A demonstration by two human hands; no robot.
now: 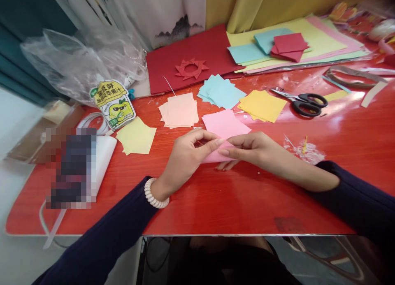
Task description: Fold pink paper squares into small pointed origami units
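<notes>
Between my two hands is a piece of pink paper [217,154], bent over on itself near the table's front. My left hand [191,153], with a coiled band [156,193] on its wrist, pinches the paper's top edge between thumb and index finger. From the other side my right hand [247,147] pinches the same edge, its lower fingers partly under the sheet. Just behind them lies more pink paper [225,122]. Stacks of peach squares [182,111], light blue squares [220,91], orange-yellow squares [263,105] and pale yellow squares [137,137] lie around.
Black-handled scissors [304,103] lie right of the stacks, near paper scraps [307,151]. A folded red paper ring [190,68] rests on red sheets [160,67] at the back. Coloured sheets [327,42] are behind right. A snack packet [115,106] and a blurred-out device [74,170] are left.
</notes>
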